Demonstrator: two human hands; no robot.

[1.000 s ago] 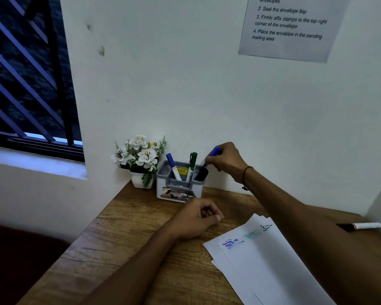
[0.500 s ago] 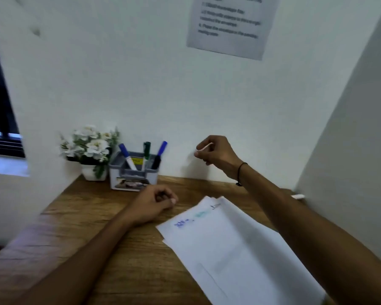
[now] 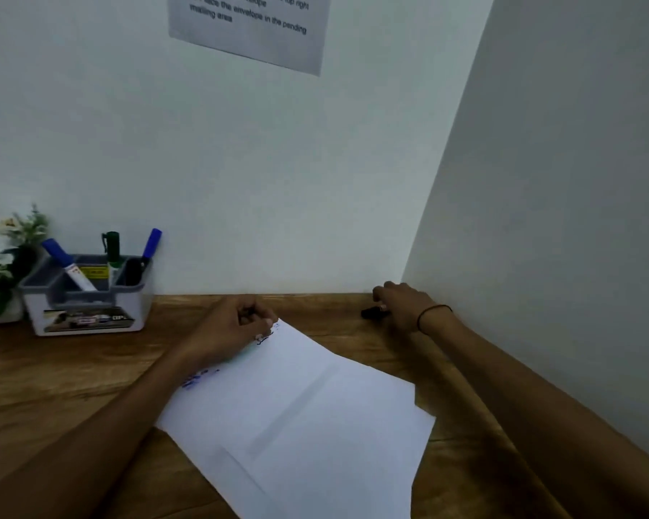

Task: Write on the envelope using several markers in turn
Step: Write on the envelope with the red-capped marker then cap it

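under right hand (image 3: 403,307), half-hidden black marker (image 3: 371,313)

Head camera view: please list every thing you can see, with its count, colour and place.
envelope: one, white, desk centre, on other white sheets
marker holder: one, grey, desk left
markers in holder: three, two blue, one green
black marker: one, desk back right, under right hand
flower pot: one, white flowers, far left
notice: one, white, wall
desk: one, brown wood
left hand: fist on envelope
right hand: on black marker

Matt white paper envelope (image 3: 315,417), grainy wood desk (image 3: 53,387), grey plastic holder (image 3: 90,294)
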